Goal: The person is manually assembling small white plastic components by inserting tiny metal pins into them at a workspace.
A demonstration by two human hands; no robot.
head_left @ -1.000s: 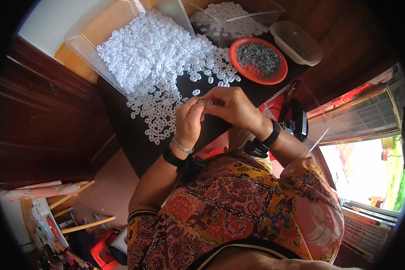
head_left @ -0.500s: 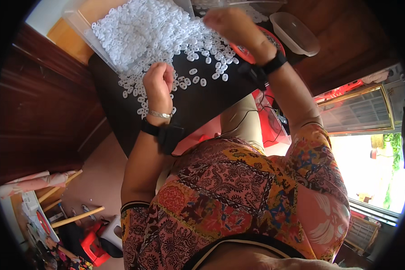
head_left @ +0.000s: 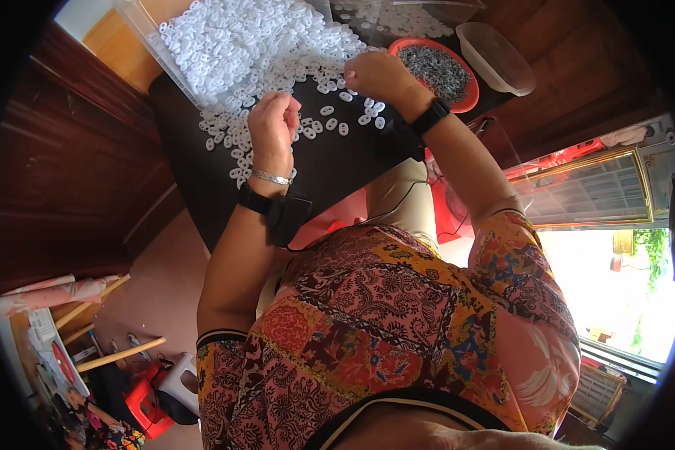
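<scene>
My left hand (head_left: pixel 273 124) is over the near side of a dark table (head_left: pixel 191 169), its fingers curled together; anything inside them is hidden. To its right, my right hand (head_left: pixel 380 77) is closed above scattered white pieces, fingertips turned left, and what it may hold cannot be made out. The small white oval plastic pieces (head_left: pixel 240 45), each with two holes, form a heap spilling from a clear bin (head_left: pixel 146 49) onto the table. Just beyond my right wrist stands an orange-red bowl (head_left: pixel 470 102) of small grey metal pieces, perhaps screws (head_left: pixel 433 69).
A clear oblong tub (head_left: pixel 495 56) stands at the far right beside the bowl. Another clear container (head_left: pixel 397 16) with white pieces is at the back. A thin cable (head_left: pixel 386 212) runs by my lap. A red stool (head_left: pixel 146 405) is on the floor at lower left.
My right hand has come from above the bowl toward me and is now over the loose white pieces, uncovering the bowl. My left hand stays closed, shifted slightly right.
</scene>
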